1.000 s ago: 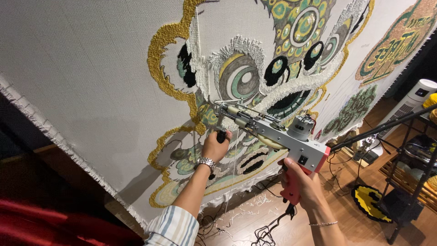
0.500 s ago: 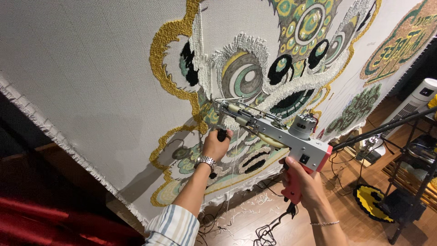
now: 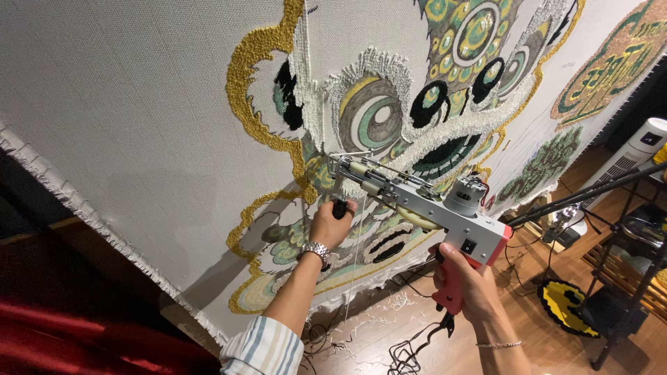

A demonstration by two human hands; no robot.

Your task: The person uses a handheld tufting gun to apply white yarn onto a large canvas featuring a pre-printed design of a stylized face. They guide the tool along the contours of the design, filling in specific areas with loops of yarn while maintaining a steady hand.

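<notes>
Head view is looking down on a large stretched backing cloth [image 3: 139,104] carrying a half-tufted mask design [image 3: 417,104] in gold, green, white and black yarn. A grey tufting gun [image 3: 424,208] is pressing its needle end against the cloth just below the gold outline. The right hand [image 3: 469,285] is wrapping its fingers around the gun's red rear grip; the left hand [image 3: 332,226], wearing a metal wristwatch [image 3: 316,250], is clenching the black front handle. Yarn scraps [image 3: 375,323] are lying on the wooden floor [image 3: 556,347].
</notes>
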